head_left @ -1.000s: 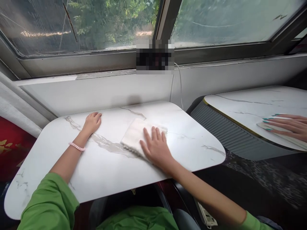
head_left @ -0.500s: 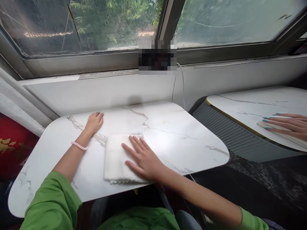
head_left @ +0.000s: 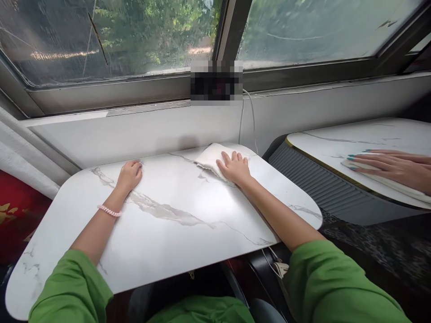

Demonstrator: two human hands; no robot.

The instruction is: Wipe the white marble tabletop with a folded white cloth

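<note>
My right hand (head_left: 235, 168) lies flat on a folded white cloth (head_left: 209, 158), its fingers spread. The cloth rests near the far edge of a white marble-patterned table (head_left: 161, 242), right of its middle, with one edge slightly ruffled. My left hand (head_left: 130, 175) rests on the tabletop close to the far edge, fingers curled in and no object visible in them. A pink coiled band (head_left: 109, 211) circles my left wrist.
At the right, another person's hand (head_left: 387, 166) presses a pale cloth on a second marble-patterned table (head_left: 336, 134) with ribbed grey sides. White cables (head_left: 253, 121) hang down the wall below the window. A red item (head_left: 16, 215) stands at the left.
My right hand and the cloth have moved away from me and to the right, from the near edge to the far edge. My left hand stays in place. The other person's hand has shifted left.
</note>
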